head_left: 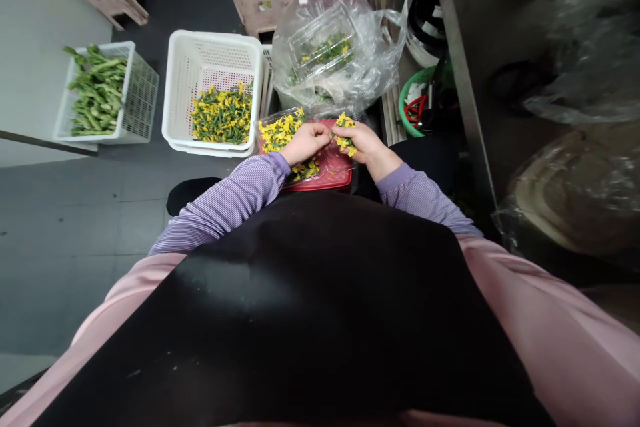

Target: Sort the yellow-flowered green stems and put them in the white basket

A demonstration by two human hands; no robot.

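A small bunch of yellow flowers with green stems (345,135) is in my right hand (369,145), whose fingers are wrapped round it. My left hand (307,143) is closed in a pinch close to the bunch; what its fingertips hold, if anything, is too small to make out. Beneath the left hand sits a clear plastic box (260,140) filled with more yellow flowers (280,131), partly covered by that hand. The box rests on a red plastic surface (336,177) before my apron.
A white basket (173,90) holds loose yellow flowers (223,115). Farther left, another white basket (143,97) has thick green stems (97,90). Ahead lies a clear plastic bag (375,47) with a clear box. A green basket (404,103) and a dark counter edge (463,73) flank my right.
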